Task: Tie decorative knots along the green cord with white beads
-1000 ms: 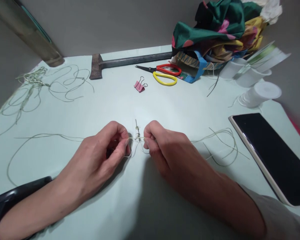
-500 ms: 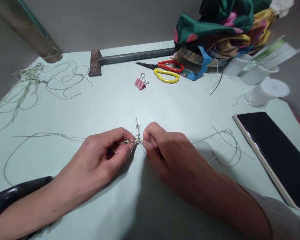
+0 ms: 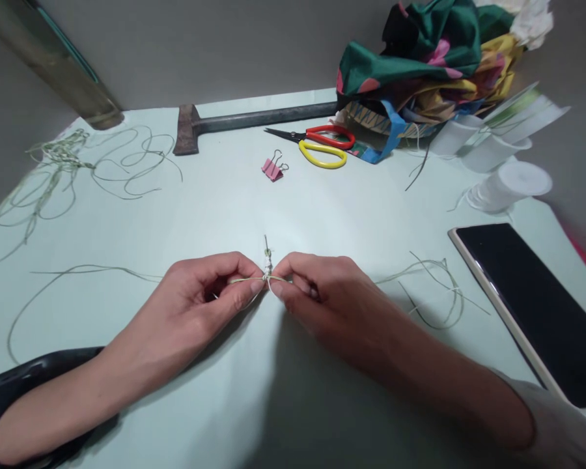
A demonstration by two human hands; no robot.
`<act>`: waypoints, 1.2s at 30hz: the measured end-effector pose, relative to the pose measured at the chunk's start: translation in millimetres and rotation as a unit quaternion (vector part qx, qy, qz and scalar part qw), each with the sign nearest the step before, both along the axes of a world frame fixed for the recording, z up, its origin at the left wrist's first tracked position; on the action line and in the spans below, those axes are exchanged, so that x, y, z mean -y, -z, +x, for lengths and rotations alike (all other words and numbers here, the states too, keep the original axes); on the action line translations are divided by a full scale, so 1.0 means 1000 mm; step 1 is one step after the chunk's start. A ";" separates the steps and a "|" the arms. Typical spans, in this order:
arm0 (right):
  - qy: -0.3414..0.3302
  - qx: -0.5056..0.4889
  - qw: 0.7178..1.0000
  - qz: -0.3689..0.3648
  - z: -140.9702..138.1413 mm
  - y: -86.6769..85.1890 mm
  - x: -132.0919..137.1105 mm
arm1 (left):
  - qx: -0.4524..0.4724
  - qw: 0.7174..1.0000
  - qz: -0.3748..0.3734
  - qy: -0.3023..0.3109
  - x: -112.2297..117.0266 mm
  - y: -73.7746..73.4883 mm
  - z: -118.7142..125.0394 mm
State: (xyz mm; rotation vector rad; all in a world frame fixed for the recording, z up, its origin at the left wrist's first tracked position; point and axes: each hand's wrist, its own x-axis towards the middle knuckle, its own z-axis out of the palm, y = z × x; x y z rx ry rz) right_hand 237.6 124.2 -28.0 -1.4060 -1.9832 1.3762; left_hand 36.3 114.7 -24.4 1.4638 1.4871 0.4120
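Note:
A short knotted piece of pale green and white cord (image 3: 267,263) stands out between my two hands, a thin dark pin-like tip at its far end. My left hand (image 3: 215,283) pinches green cords with thumb and forefinger, just left of the lowest knot. Opposite it, my right hand (image 3: 317,283) pinches cords close to the same knot, a white strand by its thumb. Loose green cord (image 3: 102,268) trails out past the left wrist. On the right, more green cord (image 3: 442,264) lies in a loose loop beyond my hand.
Farther back lie a hammer (image 3: 188,130), scissors (image 3: 325,155) with red and yellow handles, and a pink binder clip (image 3: 273,170). Tangled green cord (image 3: 61,156) is at left. At right are thread spools (image 3: 510,185), a phone (image 3: 532,306) and a basket of colourful cloth (image 3: 420,71).
My right hand has moved in nearer the knot, its thumb and forefinger now closer to my left fingertips. The whole view has shifted slightly.

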 end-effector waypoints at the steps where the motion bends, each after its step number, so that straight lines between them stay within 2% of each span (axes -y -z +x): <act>1: 0.003 -0.007 1.000 -0.012 0.000 -0.001 -0.001 | -0.004 1.000 0.007 0.002 0.000 0.001 0.000; 9: 0.010 -0.044 0.996 -0.079 0.003 -0.001 -0.004 | -0.020 0.999 0.039 0.013 -0.002 0.003 -0.003; 19: 0.010 -0.080 0.991 -0.110 0.006 -0.004 -0.006 | -0.039 0.997 0.053 0.035 -0.002 0.003 -0.003; 27: 0.022 -0.018 0.998 -0.053 -0.001 -0.004 -0.003 | -0.041 0.998 0.048 0.023 0.000 0.000 0.001; 36: 0.039 0.067 0.996 0.040 0.001 -0.002 0.003 | -0.046 0.995 0.088 0.027 -0.002 -0.002 0.000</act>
